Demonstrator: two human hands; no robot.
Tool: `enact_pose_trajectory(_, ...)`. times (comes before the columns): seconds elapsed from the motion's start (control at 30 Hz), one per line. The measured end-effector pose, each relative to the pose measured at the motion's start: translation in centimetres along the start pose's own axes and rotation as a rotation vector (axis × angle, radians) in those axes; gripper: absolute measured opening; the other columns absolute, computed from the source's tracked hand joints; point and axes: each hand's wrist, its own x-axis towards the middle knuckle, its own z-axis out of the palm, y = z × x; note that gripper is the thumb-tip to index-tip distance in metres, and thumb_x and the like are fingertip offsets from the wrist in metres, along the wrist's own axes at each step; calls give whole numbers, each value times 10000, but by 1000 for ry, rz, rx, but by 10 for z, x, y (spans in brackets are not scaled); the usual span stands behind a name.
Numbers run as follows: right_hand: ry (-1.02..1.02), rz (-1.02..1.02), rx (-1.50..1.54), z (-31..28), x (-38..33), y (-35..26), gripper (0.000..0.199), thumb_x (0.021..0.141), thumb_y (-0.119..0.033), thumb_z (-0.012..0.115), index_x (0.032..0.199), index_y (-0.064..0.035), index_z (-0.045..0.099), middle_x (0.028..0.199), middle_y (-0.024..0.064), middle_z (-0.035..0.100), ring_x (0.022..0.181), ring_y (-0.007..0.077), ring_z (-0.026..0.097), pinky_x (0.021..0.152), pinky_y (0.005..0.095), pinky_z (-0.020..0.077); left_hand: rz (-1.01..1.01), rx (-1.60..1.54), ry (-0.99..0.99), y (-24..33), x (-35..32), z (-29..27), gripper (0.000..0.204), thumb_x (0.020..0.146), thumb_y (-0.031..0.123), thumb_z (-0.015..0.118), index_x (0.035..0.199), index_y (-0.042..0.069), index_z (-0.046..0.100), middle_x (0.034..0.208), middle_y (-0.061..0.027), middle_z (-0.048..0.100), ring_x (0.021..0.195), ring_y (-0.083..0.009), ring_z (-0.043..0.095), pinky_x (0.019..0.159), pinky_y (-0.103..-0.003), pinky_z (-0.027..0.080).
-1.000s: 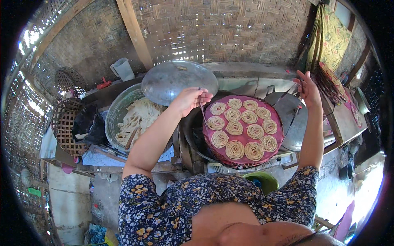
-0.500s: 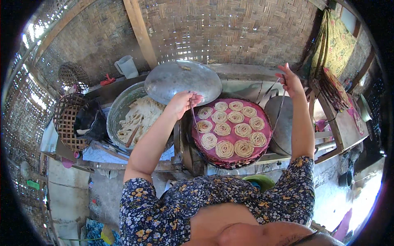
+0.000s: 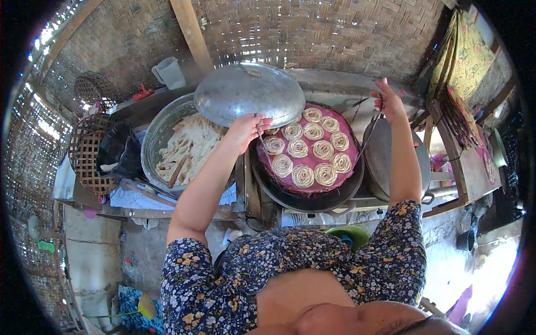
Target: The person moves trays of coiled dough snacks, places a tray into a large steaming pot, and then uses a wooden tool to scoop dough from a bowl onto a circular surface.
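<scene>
Head view: a round pink tray [image 3: 306, 155] of noodle coils sits in a black pan [image 3: 301, 196] mid-frame. Left hand [image 3: 245, 129] and right hand [image 3: 389, 101] each pinch thin strings. A grey lid [image 3: 248, 94] crowds its upper-left edge.

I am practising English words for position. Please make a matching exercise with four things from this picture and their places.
Things:
1. metal lid
2. round tray of noodle coils
3. big metal bowl
4. woven basket

Places:
A. in the dark pan
B. far left
C. at the left hand, tilted
D. left of the pan, holding pale dough

Pairs: 1-C, 2-A, 3-D, 4-B
</scene>
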Motion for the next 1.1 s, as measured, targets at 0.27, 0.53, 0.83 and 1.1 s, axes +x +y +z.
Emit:
enact_pose_trajectory(0.27, 58, 70, -29, -10, 6, 24, 609, 784, -578, 480, 1185, -120, 483, 826, 53, 562, 692, 120, 516, 639, 266, 400, -22, 38, -10, -28, 7, -5, 233, 846, 195, 514, 1021, 45, 545, 1048, -64, 573, 992, -163, 516, 849, -303, 380)
enact_pose_trajectory(0.53, 109, 71, -56, -15, -1, 32, 567, 764, -555, 534, 1125, -118, 524, 754, 40, 582, 673, 109, 547, 591, 239, 378, -72, 142, -40, -43, 12, -15, 287, 793, 226, 605, 1012, 45, 572, 967, -23, 578, 937, -130, 513, 828, -293, 380)
enact_pose_trajectory(0.83, 87, 31, -491, -41, -6, 43, 308, 811, -373, 553, 901, -92, 641, 753, -10, 603, 701, 100, 559, 632, 237, 410, -126, 500, -145, -49, -19, -20, 226, 842, 202, 531, 923, -1, 588, 842, -57, 604, 784, -153, 592, 687, -254, 465)
enact_pose_trajectory(1.1, 216, -110, -1317, -66, 44, 71, 418, 716, -342, 596, 988, -25, 617, 980, 170, 601, 932, 321, 566, 834, 372, 431, 387, 1439, 50, -84, -86, 8, 174, 772, 72, 441, 819, 0, 592, 851, -166, 574, 775, -335, 565, 675, -434, 456)
